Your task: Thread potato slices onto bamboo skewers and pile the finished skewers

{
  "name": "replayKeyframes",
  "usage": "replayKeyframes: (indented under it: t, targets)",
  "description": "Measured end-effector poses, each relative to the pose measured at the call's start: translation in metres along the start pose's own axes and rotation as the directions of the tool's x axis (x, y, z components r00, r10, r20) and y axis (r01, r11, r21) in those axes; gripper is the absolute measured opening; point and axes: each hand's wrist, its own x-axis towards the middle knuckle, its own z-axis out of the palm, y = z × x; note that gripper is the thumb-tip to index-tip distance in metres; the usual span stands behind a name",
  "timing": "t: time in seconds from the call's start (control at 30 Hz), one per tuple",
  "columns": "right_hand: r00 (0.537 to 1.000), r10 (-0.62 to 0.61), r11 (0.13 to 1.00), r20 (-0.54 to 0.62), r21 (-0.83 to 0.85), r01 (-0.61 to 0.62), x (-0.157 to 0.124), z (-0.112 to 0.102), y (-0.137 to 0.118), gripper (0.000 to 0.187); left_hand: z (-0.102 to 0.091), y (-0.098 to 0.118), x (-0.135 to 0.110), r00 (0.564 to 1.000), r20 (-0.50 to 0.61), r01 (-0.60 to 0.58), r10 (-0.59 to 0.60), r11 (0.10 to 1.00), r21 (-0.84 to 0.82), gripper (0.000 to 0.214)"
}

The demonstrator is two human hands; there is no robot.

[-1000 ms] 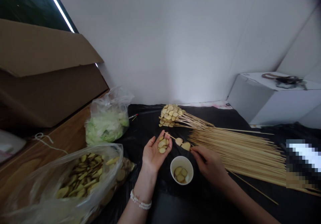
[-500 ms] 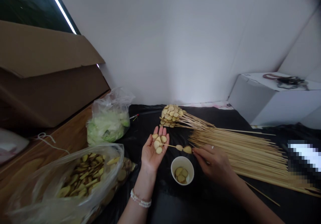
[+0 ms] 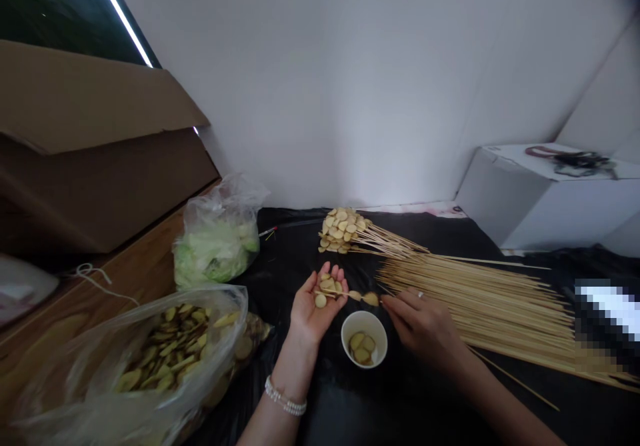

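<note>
My left hand (image 3: 313,316) lies palm up, fingers a little curled, cupping several round potato slices (image 3: 321,301). My right hand (image 3: 425,323) pinches a thin wooden skewer (image 3: 341,293) near two threaded slices (image 3: 371,299). The skewer's far end reaches over the left palm among the loose slices; whether it pierces one I cannot tell. Just below the skewer, between both hands, stands a white bowl (image 3: 380,329) with a few slices at the bottom. Beyond the left hand, a bunch of filled potato skewers (image 3: 345,228) rests with its slices clustered together.
Many bare skewers (image 3: 480,299) are spread at right on the black sheet (image 3: 330,406). At left are an open plastic bag (image 3: 227,303) of potato slices, a bag of pale green vegetable (image 3: 215,246) and a cardboard box (image 3: 100,186). A white box (image 3: 520,199) stands back right.
My left hand has come nearer, slightly right, its fingers curling more around the slices. The skewer now reaches further over the palm; my right hand has barely shifted.
</note>
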Motion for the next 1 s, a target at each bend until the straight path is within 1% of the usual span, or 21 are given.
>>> replayKeyframes:
  t: [0.1,0.23,0.33,0.43,0.63,0.83,0.9,1.0]
  targets:
    - [0.999,0.037,0.999,-0.001,-0.004,-0.037,-0.0014,0.0015,0.0033,0.018,0.0016,0.0008,-0.0007,1.000,-0.010,-0.010,0.010,1.000,-0.006,0.026]
    - [0.996,0.084,0.996,0.000,-0.031,-0.084,-0.0022,0.0027,0.0062,0.019,0.0018,0.0017,-0.0013,1.000,-0.015,0.005,-0.004,1.000,0.026,0.029]
    - [0.992,0.126,0.990,0.016,-0.060,-0.125,-0.0018,0.0016,0.0075,0.020,0.0016,0.0019,-0.0016,1.000,-0.004,0.010,-0.010,0.999,0.035,0.031]
    - [0.990,0.142,0.987,0.024,-0.073,-0.140,-0.0016,0.0004,0.0088,0.022,0.0020,0.0020,-0.0017,1.000,0.012,0.016,-0.016,0.999,0.039,0.035]
    - [0.991,0.132,0.988,-0.001,-0.081,-0.132,-0.0022,0.0005,0.0094,0.022,0.0040,0.0016,-0.0018,1.000,-0.008,0.005,-0.005,1.000,0.002,0.041]
    - [0.991,0.128,0.990,-0.044,-0.057,-0.130,-0.0012,-0.0011,0.0102,0.020,0.0041,0.0032,-0.0018,1.000,0.009,-0.008,0.008,1.000,-0.008,0.044]
    - [0.994,0.099,0.995,-0.052,-0.027,-0.101,-0.0005,-0.0027,0.0103,0.019,0.0032,0.0045,-0.0012,1.000,0.018,-0.019,0.019,1.000,-0.007,0.044]
    - [1.000,0.022,1.000,-0.010,0.014,-0.022,0.0001,-0.0043,0.0090,0.018,0.0013,0.0065,0.0003,0.998,0.030,-0.047,0.048,0.999,-0.006,0.045]
